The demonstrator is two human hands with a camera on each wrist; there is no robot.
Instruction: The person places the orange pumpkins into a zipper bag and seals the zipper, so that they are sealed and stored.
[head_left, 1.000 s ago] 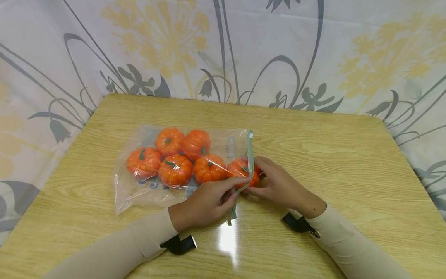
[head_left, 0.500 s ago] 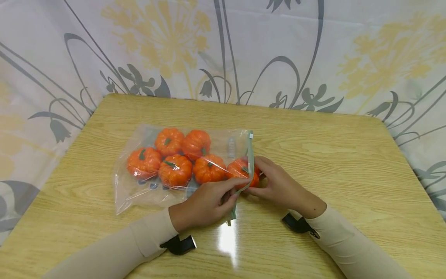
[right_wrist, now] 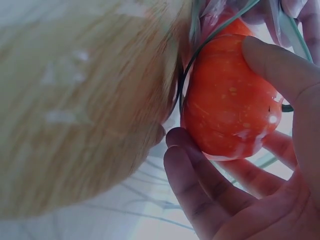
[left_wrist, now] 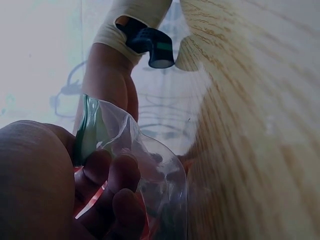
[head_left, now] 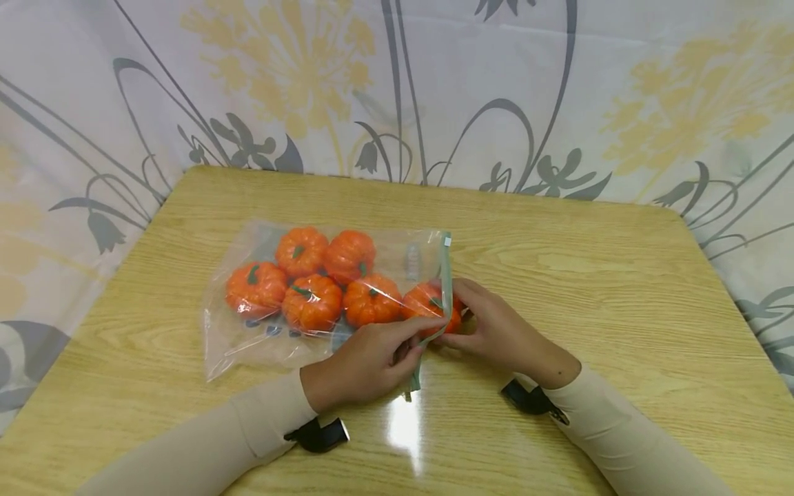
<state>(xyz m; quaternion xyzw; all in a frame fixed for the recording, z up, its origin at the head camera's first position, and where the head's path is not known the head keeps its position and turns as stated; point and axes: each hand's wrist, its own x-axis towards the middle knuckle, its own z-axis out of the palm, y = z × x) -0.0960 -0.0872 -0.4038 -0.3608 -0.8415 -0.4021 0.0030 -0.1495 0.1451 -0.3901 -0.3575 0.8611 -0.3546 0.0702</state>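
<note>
A clear zip bag point(head_left: 242, 351) with a green zip edge lies on the table, several small orange pumpkins point(head_left: 311, 303) with green stems inside it. My left hand point(head_left: 366, 362) pinches the near part of the zip edge; the left wrist view shows its curled fingers on the clear plastic point(left_wrist: 120, 125). At the bag's mouth, my right hand point(head_left: 496, 331) grips one more pumpkin point(right_wrist: 230, 100), its thumb and fingers round the sides. That pumpkin sits partly under the bag's film, its right end out past the green edge.
The wooden table point(head_left: 589, 275) reaches back to a patterned curtain point(head_left: 459, 89). Black wrist cameras point(head_left: 319, 435) are strapped at both cuffs, close above the tabletop. A bright reflection shows on the wood in front of the bag.
</note>
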